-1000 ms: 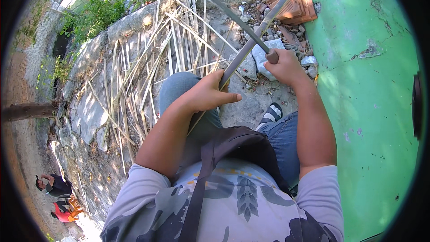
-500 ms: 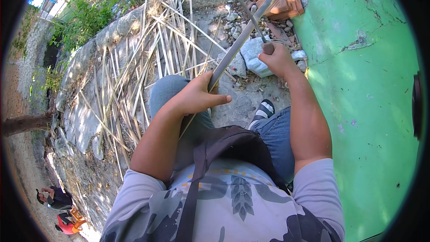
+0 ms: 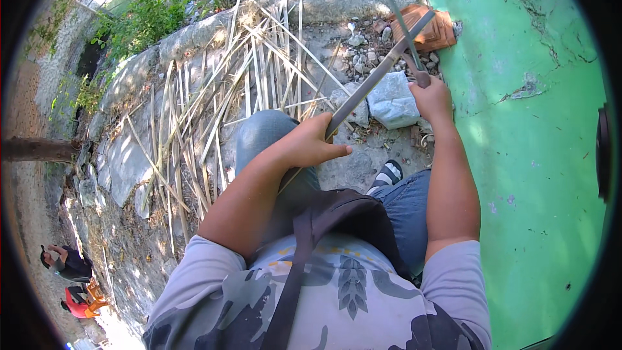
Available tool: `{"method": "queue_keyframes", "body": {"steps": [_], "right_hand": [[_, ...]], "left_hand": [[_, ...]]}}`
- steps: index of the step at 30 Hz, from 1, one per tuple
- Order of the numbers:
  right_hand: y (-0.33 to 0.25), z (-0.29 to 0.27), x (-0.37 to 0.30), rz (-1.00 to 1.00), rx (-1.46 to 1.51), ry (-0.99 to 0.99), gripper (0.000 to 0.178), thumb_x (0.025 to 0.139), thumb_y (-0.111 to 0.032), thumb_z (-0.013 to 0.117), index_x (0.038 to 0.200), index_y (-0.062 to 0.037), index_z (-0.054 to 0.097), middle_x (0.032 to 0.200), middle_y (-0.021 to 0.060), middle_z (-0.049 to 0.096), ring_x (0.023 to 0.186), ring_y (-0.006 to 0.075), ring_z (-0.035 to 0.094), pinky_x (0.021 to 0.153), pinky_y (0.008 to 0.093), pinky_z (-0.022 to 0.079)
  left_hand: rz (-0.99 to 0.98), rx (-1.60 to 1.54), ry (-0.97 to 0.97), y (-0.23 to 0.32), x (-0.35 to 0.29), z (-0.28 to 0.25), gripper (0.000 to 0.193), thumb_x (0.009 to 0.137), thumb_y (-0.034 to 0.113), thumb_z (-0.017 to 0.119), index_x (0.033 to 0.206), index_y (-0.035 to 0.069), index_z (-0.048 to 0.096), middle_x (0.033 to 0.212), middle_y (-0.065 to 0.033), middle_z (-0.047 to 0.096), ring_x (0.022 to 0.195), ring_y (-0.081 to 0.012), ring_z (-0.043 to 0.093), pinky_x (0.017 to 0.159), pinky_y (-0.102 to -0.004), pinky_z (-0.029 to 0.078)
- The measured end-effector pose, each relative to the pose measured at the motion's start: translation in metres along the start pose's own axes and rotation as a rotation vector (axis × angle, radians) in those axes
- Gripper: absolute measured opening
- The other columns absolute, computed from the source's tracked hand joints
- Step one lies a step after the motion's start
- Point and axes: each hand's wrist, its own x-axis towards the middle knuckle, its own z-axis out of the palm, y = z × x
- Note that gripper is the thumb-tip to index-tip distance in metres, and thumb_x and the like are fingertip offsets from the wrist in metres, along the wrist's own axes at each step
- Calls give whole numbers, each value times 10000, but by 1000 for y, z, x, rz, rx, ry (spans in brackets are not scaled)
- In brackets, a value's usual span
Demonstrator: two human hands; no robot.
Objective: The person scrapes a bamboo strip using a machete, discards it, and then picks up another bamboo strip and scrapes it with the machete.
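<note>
My left hand [image 3: 314, 146] grips a long, flat bamboo strip [image 3: 376, 78], the thumb stretched out to the right. The strip slants from near my lap, past my bent left knee [image 3: 262, 133], up to the far right. In my right hand [image 3: 433, 100] is a machete [image 3: 398, 16], held by its brown handle. Its narrow blade points forward and slightly left, crossing the strip near the far end. Whether blade and strip touch, I cannot tell.
Many loose bamboo strips [image 3: 214, 104] lie on rough ground to the left. A pale stone block [image 3: 392, 100], rubble and stacked orange tiles [image 3: 431, 29] stand ahead. Cracked green paving [image 3: 525, 175] spans the right. Two people [image 3: 68, 266] are far off at lower left.
The machete blade has shifted along the strip toward its far end and stands more upright. The strip's far end has dipped. The whole view has shifted slightly.
</note>
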Motion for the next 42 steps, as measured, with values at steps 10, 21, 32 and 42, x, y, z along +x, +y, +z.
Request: {"method": "queue_keyframes", "body": {"steps": [10,21,32,42], "right_hand": [[13,-19,-9,427,579,55,211,847,-228,740,836,-31,664,617,11,547,483,123,507,470,310,393],[-11,-23,0,478,777,57,227,889,-174,728,779,-124,536,610,-31,479,472,85,439,458,252,361],[-27,-7,7,521,803,-47,230,911,-222,729,815,-128,543,623,-37,460,497,93,435,469,257,378],[-76,-29,14,477,838,-63,239,896,-242,745,859,-123,541,653,-28,458,522,109,450,498,276,393]], "left_hand": [[13,-394,-97,1,-26,-10,299,1020,329,619,1028,47,521,769,-29,559,658,-100,556,569,-299,471],[159,-158,406,-20,-136,-115,223,1046,218,548,1164,31,575,909,-83,591,855,-179,558,780,-359,469],[-578,192,855,-283,-185,-218,717,883,339,747,1425,-35,465,1373,-285,566,1277,-381,571,1061,-447,468],[-1105,-610,359,-480,-271,193,563,890,329,742,1316,2,574,1140,-191,701,1050,-296,691,888,-453,553]]}}
